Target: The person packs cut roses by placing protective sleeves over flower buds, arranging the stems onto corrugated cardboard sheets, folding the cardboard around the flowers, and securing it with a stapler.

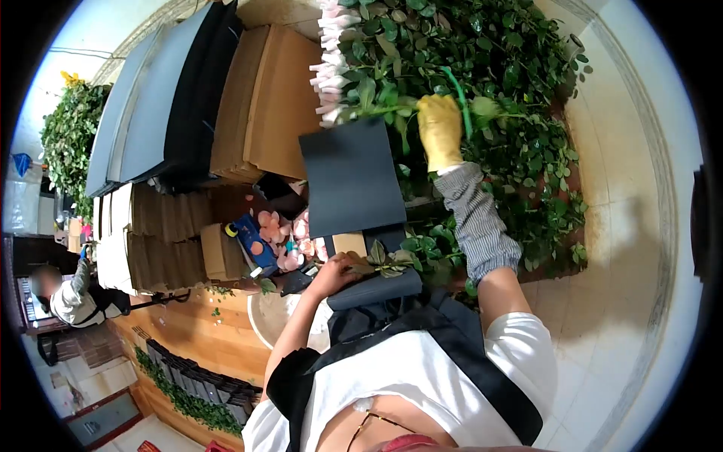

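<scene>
Leafy stems (527,151), floor (602,324) along one edge

1 head-worn cam, v. wide fisheye, facing fwd & down, wearer's torso (410,361) close at btm, leafy stems (520,45) farther

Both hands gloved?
No, the right hand wears a yellow glove, while the left hand is bare.

pale tiles (602,316) with a grey band (669,196) curve along the right, a soft shadow (640,233) across them; lower left, wood-toned flooring (211,324) and a brown-framed grey panel (105,422).
</scene>
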A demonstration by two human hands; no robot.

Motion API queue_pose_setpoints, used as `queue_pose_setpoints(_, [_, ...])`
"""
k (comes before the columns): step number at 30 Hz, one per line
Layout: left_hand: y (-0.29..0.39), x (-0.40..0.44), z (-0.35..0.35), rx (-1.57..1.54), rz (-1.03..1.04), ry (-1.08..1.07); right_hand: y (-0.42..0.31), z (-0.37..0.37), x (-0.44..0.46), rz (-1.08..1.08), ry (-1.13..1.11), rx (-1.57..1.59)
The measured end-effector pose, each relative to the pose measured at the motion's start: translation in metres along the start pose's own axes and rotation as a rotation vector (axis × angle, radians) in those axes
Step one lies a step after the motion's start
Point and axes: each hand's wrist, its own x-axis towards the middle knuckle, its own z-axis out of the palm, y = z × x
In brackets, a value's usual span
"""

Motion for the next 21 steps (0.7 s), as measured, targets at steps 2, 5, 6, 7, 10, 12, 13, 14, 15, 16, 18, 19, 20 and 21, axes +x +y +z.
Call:
queue_pose_setpoints(2, [0.002,-0.001,0.002,-0.060,-0.136,-0.003,0.007,-0.043,0.001,0.046,0.145,-0.018])
queue_pose_setpoints(5, [-0.004,0.000,0.003,-0.063,-0.087,0.024,0.056,-0.082,-0.038,0.256,0.068,0.044])
queue_pose_setpoints(6, [-0.006,-0.001,0.005,-0.065,-0.075,0.035,0.067,-0.093,-0.053,0.293,0.088,0.136])
queue_pose_setpoints(7, [-0.004,-0.001,0.005,-0.098,-0.083,0.046,0.059,-0.122,-0.054,0.281,0.008,0.197])
queue_pose_setpoints(10, [-0.004,0.000,0.004,-0.068,-0.166,-0.020,0.018,-0.196,-0.076,0.233,-0.268,0.437])
queue_pose_setpoints(12, [0.007,0.001,-0.002,-0.117,-0.171,-0.027,-0.013,-0.212,-0.102,0.177,-0.511,0.599])
queue_pose_setpoints(13, [0.005,0.000,-0.001,-0.132,-0.162,-0.021,-0.032,-0.204,-0.116,0.090,-0.531,0.521])
queue_pose_setpoints(14, [0.002,0.001,0.001,-0.146,-0.150,-0.019,-0.035,-0.186,-0.145,0.105,-0.614,0.499])
queue_pose_setpoints(15, [-0.003,0.004,0.004,-0.138,-0.142,-0.039,-0.042,-0.161,-0.175,-0.023,-0.506,0.358])
queue_pose_setpoints(16, [-0.008,0.006,0.006,-0.090,-0.073,-0.037,-0.052,-0.147,-0.185,-0.005,-0.579,0.312])
queue_pose_setpoints(18, [-0.006,0.003,0.003,-0.027,-0.059,-0.030,-0.060,-0.117,-0.212,-0.067,-0.642,0.120])
queue_pose_setpoints(19, [0.001,0.002,-0.002,0.009,-0.099,-0.053,-0.060,-0.102,-0.228,-0.043,-0.582,0.157])
queue_pose_setpoints(20, [-0.007,0.002,0.001,0.087,-0.057,-0.058,-0.055,-0.085,-0.251,-0.018,-0.523,0.195])
queue_pose_setpoints(21, [-0.002,0.005,0.000,0.098,-0.038,-0.048,-0.059,-0.067,-0.275,0.339,-0.560,0.726])
